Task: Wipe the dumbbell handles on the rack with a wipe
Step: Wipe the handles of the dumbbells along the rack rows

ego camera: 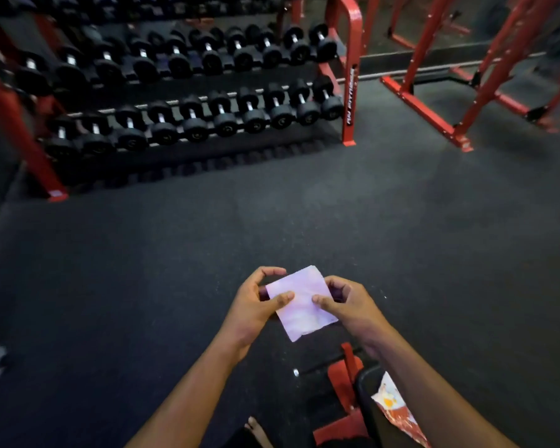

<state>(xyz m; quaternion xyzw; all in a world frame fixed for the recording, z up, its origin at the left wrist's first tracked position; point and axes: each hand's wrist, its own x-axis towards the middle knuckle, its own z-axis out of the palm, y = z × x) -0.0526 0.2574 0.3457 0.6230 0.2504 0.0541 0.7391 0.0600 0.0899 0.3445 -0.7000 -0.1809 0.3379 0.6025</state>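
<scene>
A white square wipe (pixel 301 302) is stretched flat between both hands, low in the middle of the view. My left hand (pixel 256 302) pinches its left edge with thumb over fingers. My right hand (pixel 343 305) pinches the right edge the same way. Well ahead, at the upper left, stands a red rack (pixel 349 79) with several black dumbbells (pixel 220 116) in rows, their short silver handles (pixel 221 108) showing between the heads. Both hands are far from the rack.
Dark rubber floor (pixel 304 205) stretches between me and the rack. A red squat frame (pixel 434 118) stands at the upper right. A red-framed bench (pixel 346 383) with a wipe packet (pixel 398 412) on its black pad sits under my right forearm. A bare foot (pixel 256 428) shows at the bottom.
</scene>
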